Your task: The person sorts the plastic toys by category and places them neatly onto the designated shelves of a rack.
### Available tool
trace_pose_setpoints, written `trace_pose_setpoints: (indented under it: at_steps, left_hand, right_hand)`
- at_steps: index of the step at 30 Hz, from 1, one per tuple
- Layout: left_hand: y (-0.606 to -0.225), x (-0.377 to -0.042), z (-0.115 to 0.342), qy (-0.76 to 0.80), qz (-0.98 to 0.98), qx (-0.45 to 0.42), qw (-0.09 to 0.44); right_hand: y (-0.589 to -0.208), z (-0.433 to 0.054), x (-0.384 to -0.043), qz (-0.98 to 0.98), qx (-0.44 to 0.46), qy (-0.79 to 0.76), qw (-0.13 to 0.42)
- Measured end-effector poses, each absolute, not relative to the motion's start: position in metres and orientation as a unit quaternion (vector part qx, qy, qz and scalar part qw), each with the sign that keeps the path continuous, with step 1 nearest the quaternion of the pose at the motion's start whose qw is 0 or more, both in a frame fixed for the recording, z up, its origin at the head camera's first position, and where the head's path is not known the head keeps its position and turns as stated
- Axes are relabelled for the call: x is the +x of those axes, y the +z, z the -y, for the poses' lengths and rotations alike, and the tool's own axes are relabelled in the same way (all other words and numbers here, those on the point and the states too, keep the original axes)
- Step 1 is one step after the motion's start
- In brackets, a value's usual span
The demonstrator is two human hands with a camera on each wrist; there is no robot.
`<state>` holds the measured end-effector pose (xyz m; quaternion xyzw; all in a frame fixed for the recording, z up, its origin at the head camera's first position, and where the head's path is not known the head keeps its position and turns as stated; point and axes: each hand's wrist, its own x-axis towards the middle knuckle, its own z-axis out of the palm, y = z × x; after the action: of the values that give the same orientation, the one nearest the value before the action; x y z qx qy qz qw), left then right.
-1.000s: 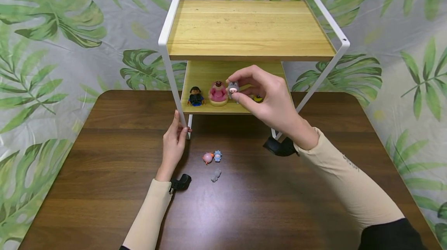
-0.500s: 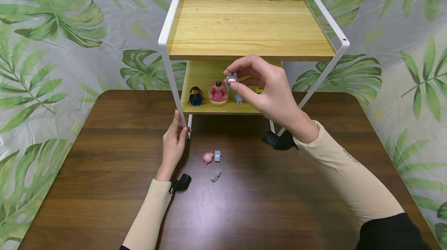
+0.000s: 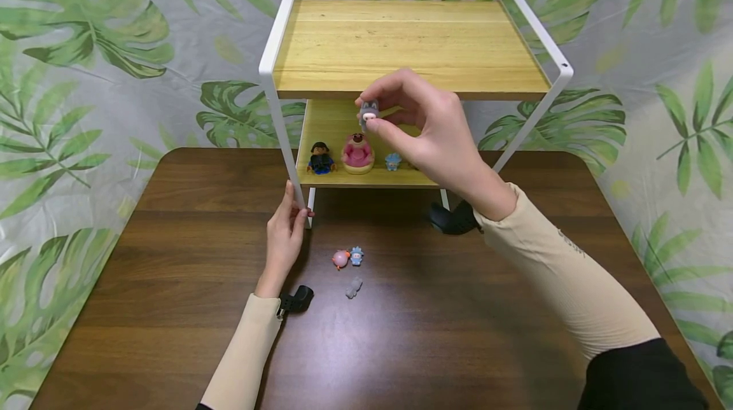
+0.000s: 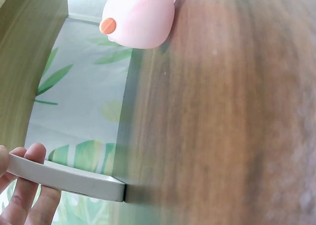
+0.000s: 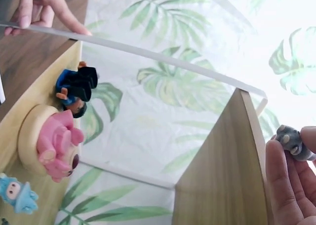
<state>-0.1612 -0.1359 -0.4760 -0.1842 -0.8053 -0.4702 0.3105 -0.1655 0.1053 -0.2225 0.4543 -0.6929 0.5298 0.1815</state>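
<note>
Grey figurine (image 3: 369, 112) between right fingers (image 3: 395, 82)

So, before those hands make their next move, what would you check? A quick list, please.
1. Grey figure secure: ok, pinched by the right hand.
2. Shelf frame steadied: ok, the left hand holds its white leg.
3. Toys on the lower board upright: ok for the dark-haired figure, pink bear and blue figure.
4. Lower board's right end free: cannot tell, the right hand hides it.
5. Right hand clear of the upper board: cannot tell, they overlap in the head view.
6. Table free of toys: not ok, three small ones are on it.
</note>
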Motion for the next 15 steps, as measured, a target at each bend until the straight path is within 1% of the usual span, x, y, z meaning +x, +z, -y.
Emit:
trace_pose_setpoints:
  at_steps: [7, 15]
  left_hand:
    - [-0.476, -0.161, 0.136, -0.465, 0.806, -0.185, 0.316]
    - [-0.477, -0.161, 0.137, -0.468, 0.808, -0.181, 0.308]
  right_hand:
    - [-0.214, -0.098, -0.167, 0.699, 0.449, 0.529, 0.176]
    - [-0.205, -0.091, -0.173, 0.701, 0.438, 0.537, 0.169]
